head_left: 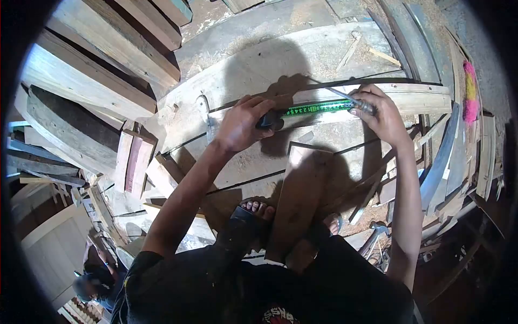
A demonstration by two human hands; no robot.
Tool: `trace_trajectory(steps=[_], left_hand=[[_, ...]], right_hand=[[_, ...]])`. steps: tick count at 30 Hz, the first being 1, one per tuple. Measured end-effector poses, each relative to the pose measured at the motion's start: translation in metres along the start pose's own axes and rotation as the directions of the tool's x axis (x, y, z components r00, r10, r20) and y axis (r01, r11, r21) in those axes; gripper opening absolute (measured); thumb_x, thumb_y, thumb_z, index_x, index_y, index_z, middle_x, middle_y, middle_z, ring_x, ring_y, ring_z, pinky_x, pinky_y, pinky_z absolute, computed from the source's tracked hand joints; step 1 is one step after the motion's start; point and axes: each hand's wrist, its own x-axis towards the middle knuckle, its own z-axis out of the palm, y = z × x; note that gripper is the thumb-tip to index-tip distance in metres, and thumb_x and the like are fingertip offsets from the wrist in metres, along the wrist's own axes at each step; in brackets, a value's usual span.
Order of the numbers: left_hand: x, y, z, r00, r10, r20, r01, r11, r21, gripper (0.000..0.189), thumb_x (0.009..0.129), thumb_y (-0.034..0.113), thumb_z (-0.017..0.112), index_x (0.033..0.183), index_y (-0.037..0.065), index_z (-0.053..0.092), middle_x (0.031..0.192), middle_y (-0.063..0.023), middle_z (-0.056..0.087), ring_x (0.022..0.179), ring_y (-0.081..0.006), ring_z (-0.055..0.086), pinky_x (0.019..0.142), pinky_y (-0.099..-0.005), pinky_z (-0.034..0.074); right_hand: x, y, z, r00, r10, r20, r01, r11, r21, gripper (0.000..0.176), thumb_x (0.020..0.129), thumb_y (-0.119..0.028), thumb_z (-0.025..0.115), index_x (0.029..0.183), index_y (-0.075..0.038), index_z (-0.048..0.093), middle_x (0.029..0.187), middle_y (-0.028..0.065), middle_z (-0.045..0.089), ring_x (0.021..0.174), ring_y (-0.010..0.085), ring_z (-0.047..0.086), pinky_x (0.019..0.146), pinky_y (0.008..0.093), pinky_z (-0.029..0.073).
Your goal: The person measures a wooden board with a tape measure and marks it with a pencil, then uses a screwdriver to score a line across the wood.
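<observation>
Though the green blade (317, 108) likely flexes, the tape case (275, 120) suits the left hand (240, 124) gripping it; the right hand (386, 115) holds a slim tool (365, 106).

L hand (243, 123), R hand (382, 112) curled

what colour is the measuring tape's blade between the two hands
The blade is bright green with dark markings; head view.
</observation>
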Motion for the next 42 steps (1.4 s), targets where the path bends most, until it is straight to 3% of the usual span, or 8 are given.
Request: trace_trajectory(steps=[7,13,16,19,28,31,34,42], left_hand=[[-0.001,-0.001,0.005,0.999,0.000,-0.051,0.000,1.000,0.012,0.073,0.079,0.022,0.097,0.146,0.010,0.069,0.135,-0.0168,0.075,0.129,-0.0442,0.068,0.110,-0.0524,0.059],[0.001,0.007,-0.004,0.999,-0.048,0.022,0.049,0.999,-0.009,0.070,0.080,0.024,0.096,0.143,0.010,0.069,0.139,-0.0175,0.075,0.132,-0.0447,0.068,0.111,-0.0525,0.058],[-0.002,0.001,0.005,0.997,-0.015,-0.070,0.016,1.000,0.021,0.072,0.078,0.024,0.097,0.144,0.011,0.069,0.137,-0.0169,0.075,0.129,-0.0448,0.068,0.110,-0.0530,0.058],[0.001,0.002,0.001,1.000,0.008,-0.026,-0.008,1.000,-0.017,0.073,0.077,0.025,0.098,0.143,0.011,0.069,0.137,-0.0172,0.075,0.127,-0.0451,0.069,0.109,-0.0535,0.059],[-0.001,-0.002,0.003,1.000,-0.026,-0.009,0.026,1.000,0.002,0.070,0.076,0.020,0.097,0.140,0.009,0.069,0.136,-0.0180,0.075,0.129,-0.0446,0.069,0.108,-0.0527,0.060],[-0.003,0.001,0.004,0.998,-0.014,-0.068,0.014,1.000,0.007,0.072,0.072,0.016,0.100,0.139,0.011,0.071,0.135,-0.0162,0.076,0.121,-0.0431,0.070,0.105,-0.0525,0.060],[-0.001,-0.001,0.002,1.000,-0.023,-0.001,0.023,1.000,0.002,0.071,0.076,0.020,0.097,0.140,0.008,0.069,0.139,-0.0177,0.075,0.133,-0.0447,0.067,0.112,-0.0530,0.057],[-0.001,-0.002,0.002,0.998,-0.054,0.025,0.054,0.999,0.009,0.072,0.076,0.022,0.098,0.140,0.008,0.069,0.141,-0.0187,0.074,0.133,-0.0444,0.067,0.112,-0.0531,0.058]], right_hand=[[-0.004,-0.005,0.000,1.000,0.009,-0.008,-0.009,0.999,-0.039,0.036,0.098,-0.023,0.086,0.129,-0.006,0.082,0.126,0.0132,0.073,0.113,0.0383,0.076,0.097,0.0486,0.060],[-0.005,-0.006,0.001,1.000,0.025,-0.011,-0.025,0.997,-0.068,0.036,0.098,-0.024,0.086,0.130,-0.008,0.083,0.126,0.0124,0.073,0.113,0.0380,0.076,0.097,0.0482,0.061],[-0.005,-0.010,0.001,0.995,0.099,0.027,-0.098,0.994,-0.037,0.038,0.095,-0.013,0.086,0.132,-0.006,0.081,0.128,0.0135,0.071,0.122,0.0366,0.072,0.107,0.0463,0.057],[-0.005,-0.008,0.002,1.000,0.017,-0.022,-0.018,0.998,-0.054,0.036,0.099,-0.025,0.086,0.130,-0.008,0.082,0.126,0.0129,0.073,0.114,0.0385,0.075,0.098,0.0488,0.060],[-0.003,0.002,0.000,1.000,-0.013,-0.014,0.013,1.000,0.021,0.037,0.097,-0.022,0.086,0.130,-0.006,0.081,0.125,0.0143,0.072,0.115,0.0379,0.074,0.101,0.0469,0.059],[-0.005,0.001,0.001,1.000,0.011,-0.011,-0.011,1.000,0.019,0.037,0.097,-0.020,0.086,0.130,-0.005,0.081,0.125,0.0140,0.072,0.116,0.0376,0.074,0.101,0.0473,0.059],[-0.005,-0.002,0.001,1.000,0.013,-0.019,-0.013,1.000,0.006,0.037,0.096,-0.020,0.087,0.130,-0.005,0.081,0.124,0.0138,0.072,0.116,0.0377,0.074,0.101,0.0476,0.059],[-0.006,-0.001,0.001,1.000,0.018,-0.020,-0.017,0.999,0.029,0.037,0.096,-0.019,0.086,0.130,-0.005,0.082,0.124,0.0142,0.071,0.116,0.0374,0.074,0.102,0.0476,0.058]])
